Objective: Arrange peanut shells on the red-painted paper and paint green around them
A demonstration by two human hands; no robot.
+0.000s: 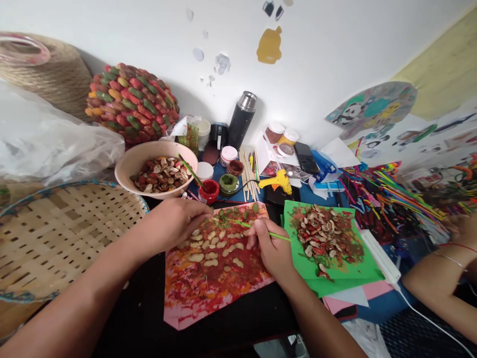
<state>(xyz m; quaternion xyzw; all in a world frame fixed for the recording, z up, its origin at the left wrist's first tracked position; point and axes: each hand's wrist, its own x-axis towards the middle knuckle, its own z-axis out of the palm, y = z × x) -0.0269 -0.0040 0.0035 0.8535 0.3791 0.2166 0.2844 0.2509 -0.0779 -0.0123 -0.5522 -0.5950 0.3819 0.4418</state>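
Observation:
My right hand [269, 244] grips a thin green paintbrush [278, 235], its tip pointing left over the painted sheet. My left hand [186, 221] is closed in a pinch at the sheet's upper left; what it holds, if anything, is hidden. Beneath both hands lies a pink sheet [194, 311] smeared with red, orange and green paint. Several unpainted peanut shells [211, 262] rest on its middle, and a few green-painted shells [255, 207] sit along its top edge. Just beyond the sheet stand open paint jars, one red [208, 192] with a brush in it and one green [228, 184].
A bowl of shell pieces [122, 171] and a woven basket [67, 233] stand left. Right are green paper [330, 287] bearing shell halves, a yellow glue gun [276, 182] and a white power strip [380, 258]. A black flask [242, 119] stands behind. Another person's arm [439, 276] rests far right.

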